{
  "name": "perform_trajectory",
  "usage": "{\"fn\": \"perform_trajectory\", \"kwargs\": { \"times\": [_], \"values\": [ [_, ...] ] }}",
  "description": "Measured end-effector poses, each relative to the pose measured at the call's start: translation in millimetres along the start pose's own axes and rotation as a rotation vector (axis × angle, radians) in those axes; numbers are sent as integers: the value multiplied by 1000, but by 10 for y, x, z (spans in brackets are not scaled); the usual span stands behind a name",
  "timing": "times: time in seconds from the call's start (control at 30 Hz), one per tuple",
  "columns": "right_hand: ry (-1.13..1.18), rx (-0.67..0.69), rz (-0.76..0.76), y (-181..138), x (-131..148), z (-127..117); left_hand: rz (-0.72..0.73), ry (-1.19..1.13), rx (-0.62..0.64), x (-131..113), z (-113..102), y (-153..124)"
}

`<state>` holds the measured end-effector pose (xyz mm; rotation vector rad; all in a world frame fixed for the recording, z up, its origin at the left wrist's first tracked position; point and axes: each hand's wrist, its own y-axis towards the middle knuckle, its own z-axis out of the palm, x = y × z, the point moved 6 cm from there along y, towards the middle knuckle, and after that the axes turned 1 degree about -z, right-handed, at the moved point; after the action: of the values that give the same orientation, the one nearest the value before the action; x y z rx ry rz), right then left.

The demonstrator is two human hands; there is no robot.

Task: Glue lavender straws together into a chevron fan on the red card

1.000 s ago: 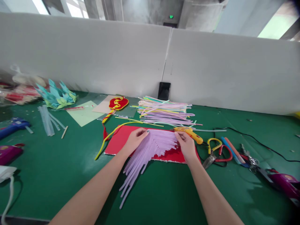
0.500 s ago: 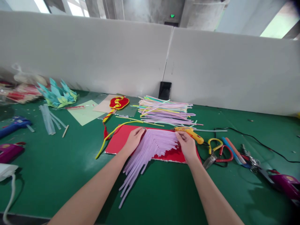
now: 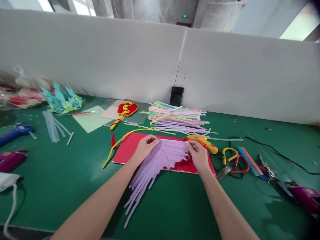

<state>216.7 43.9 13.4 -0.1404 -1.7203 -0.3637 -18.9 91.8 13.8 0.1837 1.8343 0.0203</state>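
Lilac pipe cleaners [image 3: 160, 158], set side by side in a V-shaped, leaf-like piece, lie over a red board [image 3: 130, 146]. Their long ends hang past its front edge onto the green table. My left hand [image 3: 147, 146] pinches the upper left corner of this piece, thumb and forefinger together. At the upper right end, my right hand [image 3: 197, 151] pinches the top strip with its fingertips. The strip runs straight between both hands. Just behind my right hand lies a yellow glue gun [image 3: 205, 143].
Behind the board lies a pile of pastel pipe cleaners [image 3: 177, 118], with a phone [image 3: 176, 96] leaning on the partition. Pliers with red and yellow handles [image 3: 230, 161] lie right. A red-and-yellow fan ornament [image 3: 127, 108], glue sticks [image 3: 51, 125] and a blue glue gun [image 3: 16, 132] lie left.
My left hand has shifted slightly right along the top of the lilac piece, its fingers more curled. The long loose ends have swung a little left and toward me.
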Motion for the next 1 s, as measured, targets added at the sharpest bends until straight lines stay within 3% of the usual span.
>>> {"fn": "perform_trajectory", "kwargs": {
  "times": [1.0],
  "values": [
    [-8,-29,3,27,-97,-54,12,54,-101,-110,-129,-32]
  ]
}}
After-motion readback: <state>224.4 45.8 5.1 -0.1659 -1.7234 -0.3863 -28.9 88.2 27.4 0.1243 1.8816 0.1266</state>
